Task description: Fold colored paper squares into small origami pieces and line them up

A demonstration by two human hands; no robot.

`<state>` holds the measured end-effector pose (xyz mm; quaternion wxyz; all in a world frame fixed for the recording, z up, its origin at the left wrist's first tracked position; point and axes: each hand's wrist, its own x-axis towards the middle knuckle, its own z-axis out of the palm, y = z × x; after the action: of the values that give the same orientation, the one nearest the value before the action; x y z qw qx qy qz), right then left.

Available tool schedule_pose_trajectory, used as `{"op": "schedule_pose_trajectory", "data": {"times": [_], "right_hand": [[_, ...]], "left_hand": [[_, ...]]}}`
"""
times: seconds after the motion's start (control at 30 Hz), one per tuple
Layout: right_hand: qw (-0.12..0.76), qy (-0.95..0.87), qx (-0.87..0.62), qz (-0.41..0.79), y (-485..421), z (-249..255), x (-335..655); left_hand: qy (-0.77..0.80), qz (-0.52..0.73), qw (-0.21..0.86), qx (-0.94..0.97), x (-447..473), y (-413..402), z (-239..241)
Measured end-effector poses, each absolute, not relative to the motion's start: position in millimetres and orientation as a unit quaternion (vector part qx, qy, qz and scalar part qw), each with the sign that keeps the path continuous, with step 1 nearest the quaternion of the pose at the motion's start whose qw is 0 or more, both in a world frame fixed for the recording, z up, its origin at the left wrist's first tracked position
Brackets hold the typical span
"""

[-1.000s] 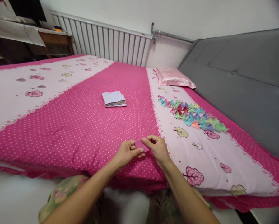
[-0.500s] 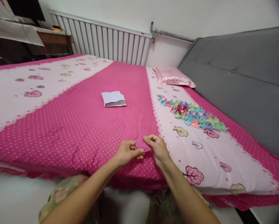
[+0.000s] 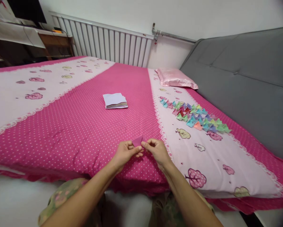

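Observation:
A small piece of pink folded paper [image 3: 138, 140] is held between both hands above the near edge of the bed. My left hand [image 3: 126, 154] pinches its left side, thumb on top. With thumb and fingers closed, my right hand [image 3: 157, 151] grips the lower right part. A crease runs across the paper, and its top now comes to a point. Beyond the hands lies a stack of square paper [image 3: 115, 100], white on top with coloured edges. Rows of small folded paper boats [image 3: 195, 116] in several colours rest to the right.
The bed is covered by a pink and white quilt [image 3: 79, 126]. A pink pillow [image 3: 175, 78] lies near the grey headboard [image 3: 240, 63]. Along the back wall stands a white radiator [image 3: 105, 41]; a desk with a monitor [image 3: 27, 12] is at the far left.
The pink paper has gone from a flat rectangle to a pointed shape with a fold. Both hands have shifted slightly left, and my right thumb has moved down the paper.

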<state>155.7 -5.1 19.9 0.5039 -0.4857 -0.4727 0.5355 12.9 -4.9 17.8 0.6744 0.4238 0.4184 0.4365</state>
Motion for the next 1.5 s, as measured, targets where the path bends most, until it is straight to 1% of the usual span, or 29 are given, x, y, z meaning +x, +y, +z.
{"op": "schedule_pose_trajectory", "data": {"times": [0.1,0.23,0.37,0.47,0.8,1.03,1.17,1.23,1.4,1.5], "right_hand": [[0.503,-0.473,-0.488,0.533,-4,20,157],[0.498,-0.472,-0.487,0.540,-3,21,159],[0.469,-0.487,-0.476,0.563,-5,22,161],[0.448,-0.520,-0.472,0.554,-6,24,161],[0.425,-0.558,-0.452,0.551,-7,27,163],[0.410,-0.576,-0.446,0.549,-8,26,163],[0.422,-0.573,-0.436,0.550,-8,25,162],[0.420,-0.590,-0.441,0.531,-8,25,160],[0.405,-0.646,-0.490,0.424,-9,21,154],[0.415,-0.652,-0.482,0.413,-8,17,152]], "left_hand": [[0.413,0.424,0.676,0.439,13,-5,18],[0.428,0.439,0.644,0.457,11,-3,18],[0.452,0.455,0.607,0.469,6,0,19],[0.469,0.458,0.592,0.469,4,0,20],[0.430,0.447,0.669,0.409,4,-1,20],[0.441,0.465,0.642,0.422,5,-2,24],[0.464,0.475,0.610,0.432,5,-3,26],[0.477,0.474,0.596,0.438,6,-3,27],[0.461,0.493,0.591,0.441,10,-5,23],[0.446,0.503,0.600,0.432,11,-6,21]]}}
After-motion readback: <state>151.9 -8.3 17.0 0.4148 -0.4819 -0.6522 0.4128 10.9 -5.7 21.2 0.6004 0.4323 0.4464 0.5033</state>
